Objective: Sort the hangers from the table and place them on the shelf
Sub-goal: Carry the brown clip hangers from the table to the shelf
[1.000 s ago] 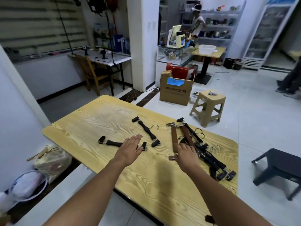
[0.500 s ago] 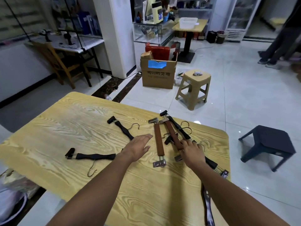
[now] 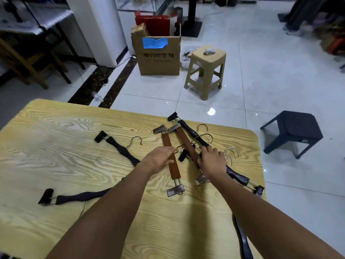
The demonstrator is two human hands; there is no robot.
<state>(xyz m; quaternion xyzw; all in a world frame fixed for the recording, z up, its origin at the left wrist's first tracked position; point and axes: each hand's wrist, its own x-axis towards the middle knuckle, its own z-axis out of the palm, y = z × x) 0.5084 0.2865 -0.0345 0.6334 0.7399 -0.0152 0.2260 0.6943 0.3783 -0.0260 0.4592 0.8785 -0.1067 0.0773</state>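
Observation:
Several clip hangers lie on the wood-grain table (image 3: 56, 156). Two brown wooden hangers sit side by side: the left one (image 3: 175, 170) and the right one (image 3: 183, 139). My left hand (image 3: 159, 158) lies over the middle of the left brown hanger, fingers stretched across it. My right hand (image 3: 211, 162) curls round the lower part of the right brown hanger, on top of a pile of black hangers (image 3: 195, 134) with metal hooks. Two more black hangers lie apart, one at mid-left (image 3: 119, 146) and one near-left (image 3: 82, 196). No shelf is in view.
Beyond the table's far edge stand a cardboard box (image 3: 158, 60) and a beige plastic stool (image 3: 207, 68) on the tiled floor. A dark stool (image 3: 295, 131) stands at the right. Another black hanger (image 3: 242, 238) hangs off the table's right edge.
The view has tilted down and closer. My left hand moved right from the black hangers onto the left brown hanger. My right hand shifted onto the right brown hanger and the pile.

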